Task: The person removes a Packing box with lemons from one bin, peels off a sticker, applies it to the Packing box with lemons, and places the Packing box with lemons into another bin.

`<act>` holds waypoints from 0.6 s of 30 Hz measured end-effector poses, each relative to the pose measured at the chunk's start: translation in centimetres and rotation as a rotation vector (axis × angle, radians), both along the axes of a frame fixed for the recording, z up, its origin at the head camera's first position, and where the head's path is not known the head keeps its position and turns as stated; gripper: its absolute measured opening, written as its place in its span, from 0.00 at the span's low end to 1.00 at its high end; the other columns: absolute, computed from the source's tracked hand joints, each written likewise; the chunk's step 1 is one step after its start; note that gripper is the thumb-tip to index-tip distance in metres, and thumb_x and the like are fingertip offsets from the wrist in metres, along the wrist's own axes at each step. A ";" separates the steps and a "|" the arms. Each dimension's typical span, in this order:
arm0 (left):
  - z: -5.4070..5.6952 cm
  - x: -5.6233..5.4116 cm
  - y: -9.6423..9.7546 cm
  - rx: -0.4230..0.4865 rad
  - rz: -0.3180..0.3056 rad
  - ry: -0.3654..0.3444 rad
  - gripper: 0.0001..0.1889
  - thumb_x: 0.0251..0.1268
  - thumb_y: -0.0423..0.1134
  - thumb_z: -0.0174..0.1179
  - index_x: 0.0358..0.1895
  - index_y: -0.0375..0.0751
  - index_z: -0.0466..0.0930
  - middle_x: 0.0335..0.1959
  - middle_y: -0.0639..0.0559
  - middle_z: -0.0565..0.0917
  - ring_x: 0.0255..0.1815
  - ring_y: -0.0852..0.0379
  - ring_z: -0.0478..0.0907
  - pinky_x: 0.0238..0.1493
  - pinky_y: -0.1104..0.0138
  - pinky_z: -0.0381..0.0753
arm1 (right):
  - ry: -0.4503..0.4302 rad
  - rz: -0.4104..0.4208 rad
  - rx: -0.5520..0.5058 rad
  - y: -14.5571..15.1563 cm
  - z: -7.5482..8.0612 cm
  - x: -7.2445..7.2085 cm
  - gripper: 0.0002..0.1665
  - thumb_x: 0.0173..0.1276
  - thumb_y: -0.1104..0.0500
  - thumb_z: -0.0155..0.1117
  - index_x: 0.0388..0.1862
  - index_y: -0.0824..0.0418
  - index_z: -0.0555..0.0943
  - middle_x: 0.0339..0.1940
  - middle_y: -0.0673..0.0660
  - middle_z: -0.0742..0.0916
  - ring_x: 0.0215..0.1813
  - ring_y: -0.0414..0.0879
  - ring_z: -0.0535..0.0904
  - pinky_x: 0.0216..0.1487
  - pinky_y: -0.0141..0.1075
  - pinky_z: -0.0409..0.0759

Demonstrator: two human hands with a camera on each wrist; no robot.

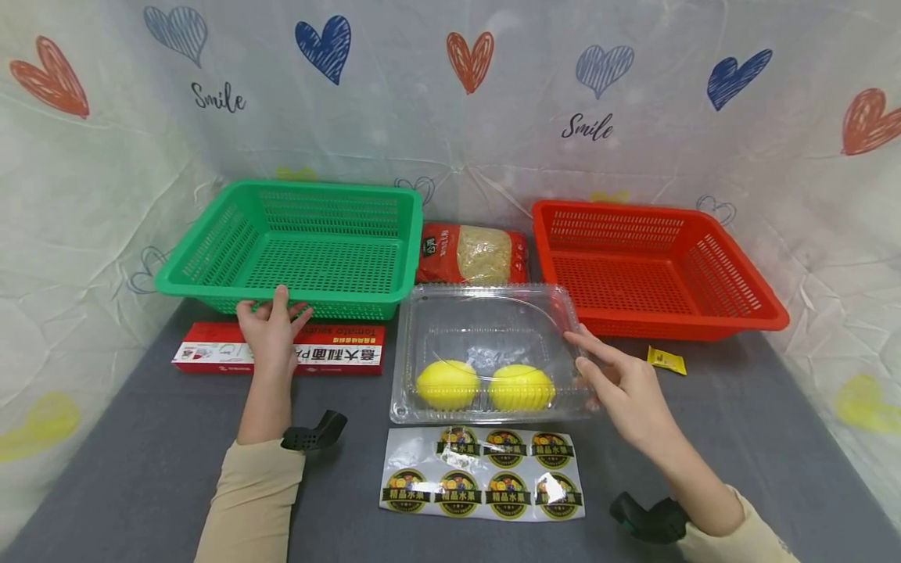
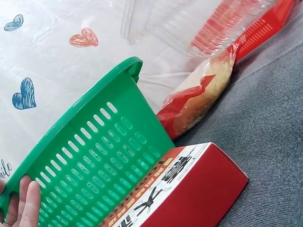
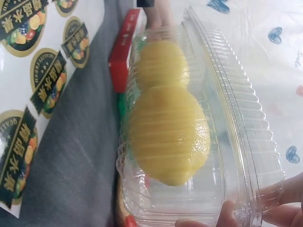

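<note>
Dial centred on the clear container [image 1: 457,317], 12 o'clock at the far side. Two lemons [image 1: 521,387] lie inside, both toward the container's 6 o'clock wall. In the right wrist view the container appears raised off the surface [image 1: 127,469]; cannot tell by how much.

Hands: right hand [image 1: 622,391] grips the container at its 3 o'clock edge, thumb and fingers about the rim. Left hand [image 1: 273,328] holds the 6 o'clock rim of the green basket [image 1: 331,262], which stands at 10 o'clock.

Around: red-and-clear bag [image 1: 486,254] at 12, red basket [image 1: 619,289] at 2, yellow packet [image 1: 666,360] at 3, sticker sheet [image 1: 415,450] at 6, red-and-white box [image 1: 345,348] at 9.

Handling (judged): container probably light, thin and slick; a hard squeeze on one side could flex or crack it, or pop it open. Lemons look firm and free to roll, so the weight would shift with tilt. Best hold: crimped rim, both layers pinched together, at 3 and 9 o'clock. Green basket likely light, fairly stiff; rim gives good purchase, but a one-sided lift would tip it.
</note>
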State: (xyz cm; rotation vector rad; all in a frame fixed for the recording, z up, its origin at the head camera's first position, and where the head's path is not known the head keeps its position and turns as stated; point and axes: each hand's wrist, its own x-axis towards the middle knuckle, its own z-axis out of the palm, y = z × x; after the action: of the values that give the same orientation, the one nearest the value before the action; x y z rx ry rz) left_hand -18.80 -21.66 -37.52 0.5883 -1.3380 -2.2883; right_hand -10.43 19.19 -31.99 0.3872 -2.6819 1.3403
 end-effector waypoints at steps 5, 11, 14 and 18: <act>0.1 0.0 0.0 0.003 0.004 -0.003 0.18 0.63 0.41 0.55 0.45 0.44 0.54 0.39 0.45 0.70 0.29 0.55 0.80 0.34 0.68 0.81 | 0.013 0.017 -0.011 0.0 -0.7 0.4 0.20 0.67 0.63 0.55 0.59 0.62 0.74 0.58 0.63 0.77 0.15 0.39 0.76 0.15 0.33 0.71; 0.0 0.0 0.0 -0.008 0.004 0.001 0.18 0.63 0.41 0.55 0.45 0.44 0.54 0.40 0.45 0.70 0.29 0.54 0.80 0.35 0.68 0.81 | 0.008 0.017 0.001 -0.2 -1.4 0.8 0.21 0.68 0.62 0.55 0.59 0.61 0.74 0.62 0.61 0.73 0.16 0.39 0.77 0.12 0.33 0.66; 0.0 0.0 0.0 -0.015 0.004 0.002 0.18 0.63 0.41 0.55 0.44 0.43 0.54 0.40 0.45 0.70 0.30 0.54 0.80 0.35 0.68 0.81 | -0.009 0.015 -0.013 -0.4 -1.7 1.0 0.21 0.67 0.62 0.55 0.59 0.61 0.74 0.63 0.61 0.72 0.17 0.39 0.77 0.13 0.33 0.68; 0.0 0.0 0.0 -0.014 0.001 0.004 0.18 0.63 0.41 0.55 0.44 0.43 0.54 0.40 0.45 0.70 0.29 0.54 0.80 0.35 0.68 0.81 | -0.026 0.011 -0.030 -0.6 -2.0 1.0 0.20 0.68 0.62 0.55 0.59 0.62 0.74 0.64 0.61 0.71 0.18 0.39 0.78 0.16 0.33 0.72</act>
State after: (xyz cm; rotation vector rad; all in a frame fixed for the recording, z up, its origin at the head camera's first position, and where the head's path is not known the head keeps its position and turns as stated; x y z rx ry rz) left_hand -18.81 -21.64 -37.53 0.5798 -1.3508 -2.2766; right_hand -9.42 18.61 -33.97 0.3841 -2.6805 1.3964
